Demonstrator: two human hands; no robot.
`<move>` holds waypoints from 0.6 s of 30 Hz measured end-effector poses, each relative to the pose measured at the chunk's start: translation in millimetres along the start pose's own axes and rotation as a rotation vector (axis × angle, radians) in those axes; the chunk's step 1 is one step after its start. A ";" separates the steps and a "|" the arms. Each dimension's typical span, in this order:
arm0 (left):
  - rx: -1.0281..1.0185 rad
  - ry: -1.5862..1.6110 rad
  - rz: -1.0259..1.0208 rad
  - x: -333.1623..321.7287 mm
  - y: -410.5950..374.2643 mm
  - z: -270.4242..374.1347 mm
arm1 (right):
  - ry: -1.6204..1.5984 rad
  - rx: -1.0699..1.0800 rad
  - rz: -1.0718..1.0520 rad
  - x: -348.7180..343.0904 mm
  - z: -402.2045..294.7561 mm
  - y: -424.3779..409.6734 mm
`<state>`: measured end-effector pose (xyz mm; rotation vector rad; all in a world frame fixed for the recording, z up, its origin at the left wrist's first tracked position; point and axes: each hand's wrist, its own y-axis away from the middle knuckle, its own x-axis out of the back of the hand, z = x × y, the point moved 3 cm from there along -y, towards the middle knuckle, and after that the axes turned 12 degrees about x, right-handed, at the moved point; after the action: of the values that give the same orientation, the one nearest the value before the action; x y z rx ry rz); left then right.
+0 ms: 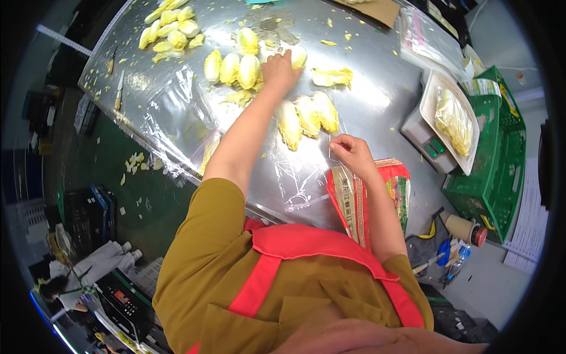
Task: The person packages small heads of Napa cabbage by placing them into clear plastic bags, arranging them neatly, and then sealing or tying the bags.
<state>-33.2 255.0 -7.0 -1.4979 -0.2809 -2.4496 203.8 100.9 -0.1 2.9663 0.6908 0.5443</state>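
My left hand (281, 71) reaches across the steel table (376, 57) and grips a small napa cabbage (299, 56). Beside it stand several more pale yellow napa cabbages (229, 69) in a loose group. Nearer to me, three cabbages (308, 116) lie side by side in a clear plastic bag (294, 177). My right hand (352, 152) is at the right side of this bag, its thumb and fingertips pinching the thin film. A loose cabbage leaf (331, 77) lies to the right of my left hand.
At the right, a scale (426, 137) bears a white tray (472, 132) with bagged cabbage, beside a green crate (497, 177). Clear bags (177, 104) and a knife (119, 90) lie at the left. Trimmed cabbages (170, 31) sit farther back. A printed sack (349, 199) hangs near my right forearm.
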 end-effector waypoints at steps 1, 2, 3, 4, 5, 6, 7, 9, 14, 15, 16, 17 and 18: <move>-0.048 -0.102 0.030 4.8 6.1 -1.6 | 0.005 0.011 -0.007 -1.7 0.7 1.3; -0.104 -0.092 0.175 8.9 9.1 -8.4 | 0.009 0.021 -0.013 -2.9 1.1 2.0; -0.085 -0.033 0.243 14.2 7.7 -21.4 | 0.009 0.018 -0.002 -2.4 1.2 4.7; -0.067 0.027 0.312 24.7 2.5 -41.0 | 0.009 0.016 0.011 -0.3 0.3 6.4; -0.051 0.087 0.379 35.4 -2.6 -61.8 | 0.008 0.014 0.027 2.2 0.8 7.7; 0.040 -0.058 0.432 44.7 -8.0 -86.7 | -0.007 0.022 0.050 4.3 7.2 8.7; 0.133 -0.202 0.480 52.0 -10.7 -108.0 | -0.027 0.010 0.063 5.8 9.3 9.0; 0.164 -0.326 0.331 67.7 -12.0 -117.5 | -0.066 -0.014 0.091 8.4 11.2 7.5; -0.095 -0.440 0.315 52.0 -18.2 -121.1 | -0.023 0.050 0.042 -5.3 -1.9 4.2; -0.061 -0.388 0.281 50.1 -19.2 -122.5 | 0.004 0.060 0.027 -6.5 -5.5 5.4; -0.027 -0.336 0.246 47.7 -19.8 -123.3 | -0.004 0.080 0.026 -7.4 -2.3 6.2; -0.038 -0.392 0.231 45.6 -21.3 -122.4 | 0.023 0.079 0.025 -6.0 -4.1 6.4; -0.053 -0.449 0.209 50.7 -18.9 -113.3 | 0.047 0.071 0.028 -5.0 -5.1 7.1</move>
<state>-156.7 233.7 -13.5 -1.9809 -0.1319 -1.9567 200.8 92.1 3.9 3.0426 0.6872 0.6062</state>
